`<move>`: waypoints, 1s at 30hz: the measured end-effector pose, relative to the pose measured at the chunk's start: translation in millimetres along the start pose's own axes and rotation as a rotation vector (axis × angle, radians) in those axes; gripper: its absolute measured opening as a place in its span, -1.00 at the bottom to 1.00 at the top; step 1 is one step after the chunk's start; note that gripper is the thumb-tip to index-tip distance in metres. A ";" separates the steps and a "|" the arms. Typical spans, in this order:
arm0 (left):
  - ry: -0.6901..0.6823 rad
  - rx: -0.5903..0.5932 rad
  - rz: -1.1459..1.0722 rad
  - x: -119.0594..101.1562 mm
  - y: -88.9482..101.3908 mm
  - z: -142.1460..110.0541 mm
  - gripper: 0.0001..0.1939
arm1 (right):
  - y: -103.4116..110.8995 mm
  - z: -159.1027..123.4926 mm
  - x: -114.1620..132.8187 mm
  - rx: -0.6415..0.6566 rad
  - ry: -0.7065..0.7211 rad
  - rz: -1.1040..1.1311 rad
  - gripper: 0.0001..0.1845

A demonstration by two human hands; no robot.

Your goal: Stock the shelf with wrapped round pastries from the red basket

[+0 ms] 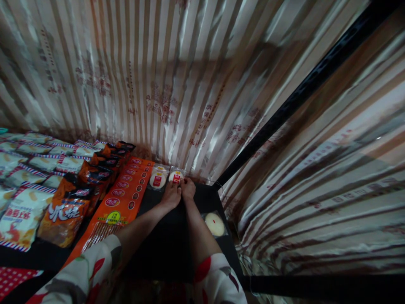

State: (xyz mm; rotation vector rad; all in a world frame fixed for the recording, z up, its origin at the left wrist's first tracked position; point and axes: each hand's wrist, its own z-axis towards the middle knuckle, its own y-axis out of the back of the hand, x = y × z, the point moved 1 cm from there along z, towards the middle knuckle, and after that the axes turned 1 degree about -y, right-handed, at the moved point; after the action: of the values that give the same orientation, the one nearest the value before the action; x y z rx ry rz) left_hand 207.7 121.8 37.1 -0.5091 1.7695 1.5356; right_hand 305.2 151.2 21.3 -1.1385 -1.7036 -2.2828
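A round white cake in a clear wrapper with a red label (pixel 176 175) lies at the back of the black shelf. My left hand (pixel 172 195) pinches its near edge, fingers closed. At the packet's right corner, my right hand (pixel 189 188) grips with curled fingers. Just left of it is a similar wrapped round cake (pixel 157 179), which neither hand touches. Another pale round cake in clear wrap (pixel 215 224), marked with a small red spot, rests beyond my right forearm near the shelf's right edge.
Left of my hands stretches a long orange snack strip (pixel 122 190). Beyond it stand rows of orange-and-black bags (pixel 65 213) and white striped snack bags (pixel 27 213). A striped curtain (pixel 164 84) hangs behind, and a black metal post (pixel 284 109) rises at the shelf's right corner.
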 end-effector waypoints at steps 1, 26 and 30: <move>-0.009 -0.009 -0.005 0.4 0.0 0.8 -0.54 | -0.4 0.5 0.8 0.004 0.006 -0.005 -0.71; 0.060 -0.052 0.004 1.1 2.1 -0.5 -0.54 | -8.4 -1.5 5.5 0.018 0.049 0.002 -0.72; 0.058 -0.056 0.011 -2.0 2.7 -4.0 -0.55 | -9.2 -2.0 2.8 0.021 0.049 0.034 -0.74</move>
State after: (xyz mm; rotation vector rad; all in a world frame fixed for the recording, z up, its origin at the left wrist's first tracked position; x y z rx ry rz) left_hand 206.0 118.2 40.5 -0.5780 1.7792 1.5967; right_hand 297.8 154.0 15.4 -1.0902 -1.6736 -2.2483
